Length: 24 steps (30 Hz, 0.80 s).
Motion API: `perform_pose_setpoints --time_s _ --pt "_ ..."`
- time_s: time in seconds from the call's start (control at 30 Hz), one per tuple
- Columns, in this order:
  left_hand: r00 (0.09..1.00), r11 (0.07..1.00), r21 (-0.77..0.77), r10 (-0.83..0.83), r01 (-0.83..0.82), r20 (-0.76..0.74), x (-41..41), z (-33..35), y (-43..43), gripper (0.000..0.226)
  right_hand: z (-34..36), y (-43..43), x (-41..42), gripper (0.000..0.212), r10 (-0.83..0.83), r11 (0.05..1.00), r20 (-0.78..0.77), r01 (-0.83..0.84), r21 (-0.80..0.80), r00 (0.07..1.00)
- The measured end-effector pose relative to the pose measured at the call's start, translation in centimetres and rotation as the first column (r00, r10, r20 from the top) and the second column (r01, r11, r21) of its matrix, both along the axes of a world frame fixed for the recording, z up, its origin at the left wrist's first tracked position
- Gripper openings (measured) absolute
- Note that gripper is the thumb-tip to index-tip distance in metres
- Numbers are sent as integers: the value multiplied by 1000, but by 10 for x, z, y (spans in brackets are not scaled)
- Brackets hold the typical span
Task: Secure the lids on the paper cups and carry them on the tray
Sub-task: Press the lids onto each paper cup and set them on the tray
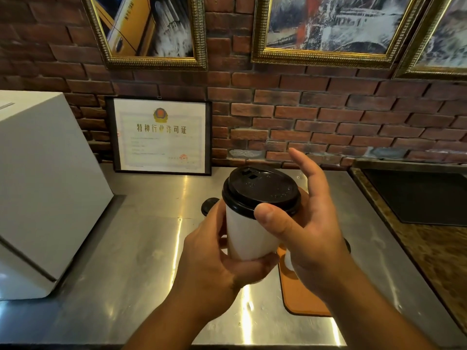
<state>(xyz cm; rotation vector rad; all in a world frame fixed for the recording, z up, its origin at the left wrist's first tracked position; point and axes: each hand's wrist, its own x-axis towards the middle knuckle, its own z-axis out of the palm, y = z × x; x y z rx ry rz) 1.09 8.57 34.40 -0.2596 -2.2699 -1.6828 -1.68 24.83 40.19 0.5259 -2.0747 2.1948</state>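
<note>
A white paper cup (pixel 246 236) with a black lid (pixel 262 189) on top is held up above the steel counter. My left hand (pixel 214 258) wraps around the cup's lower body. My right hand (pixel 305 233) rests its thumb on the lid's near rim, with the fingers spread upward behind the lid. An orange tray (pixel 300 296) lies on the counter below my right hand, mostly hidden by it. A second black lid (pixel 208 204) peeks out behind the held cup at the left. A bit of white shows on the tray under my right palm; what it is I cannot tell.
A large white box (pixel 43 188) stands on the steel counter (pixel 141 248) at the left. A framed certificate (pixel 161 136) leans on the brick wall. At the right sits a dark recessed sink (pixel 417 195) with a brown stone edge.
</note>
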Motion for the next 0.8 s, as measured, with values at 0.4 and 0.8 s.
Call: perform_pose_setpoints --time_s 0.4,0.8 --pt "999 998 -48 29 -31 -31 -8 -6 15 89 -30 21 -4 62 101 995 -7 -101 -25 995" --pt "999 988 -156 -15 10 -33 -21 -17 35 84 -45 54 -24 71 89 995 -40 -87 53 995"
